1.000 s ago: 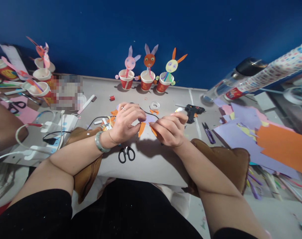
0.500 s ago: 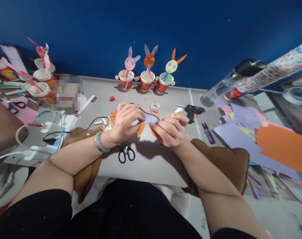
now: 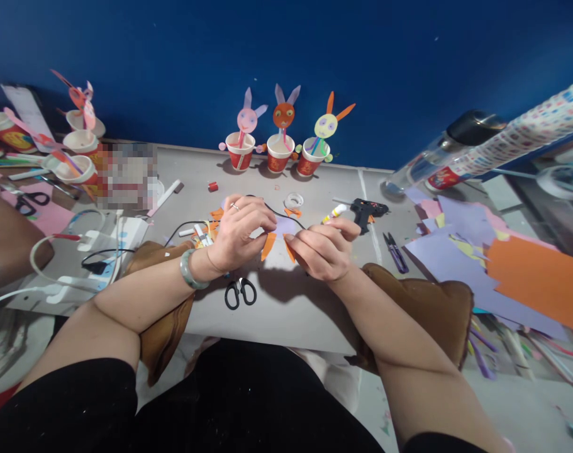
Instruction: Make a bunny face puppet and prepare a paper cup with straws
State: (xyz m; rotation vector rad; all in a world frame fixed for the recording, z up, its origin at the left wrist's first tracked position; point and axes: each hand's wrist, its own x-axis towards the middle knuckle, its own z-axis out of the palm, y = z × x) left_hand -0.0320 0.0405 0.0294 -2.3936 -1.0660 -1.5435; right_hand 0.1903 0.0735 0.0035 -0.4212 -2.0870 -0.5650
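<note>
Taking the black-handled scissors as our landmark, we see the left hand just beyond them, thumb and fingers closed in a pinch on an orange slip. The right hand, beyond and to the right of the scissors, pinches a second slip, its fingers curled in tight. Both slips lie beyond the scissors and to their right, apart at their visible ends; we judge they are held near one end so the free tips can be compared. A white-and-yellow pen pokes out above the right hand, perhaps tucked there to stay handy; we cannot tell how firmly. The slips look like thin, matte paper, long and tapered. Farther beyond the scissors, glossy red paper cups carry flat, round rabbit heads with pointed ears.
</note>
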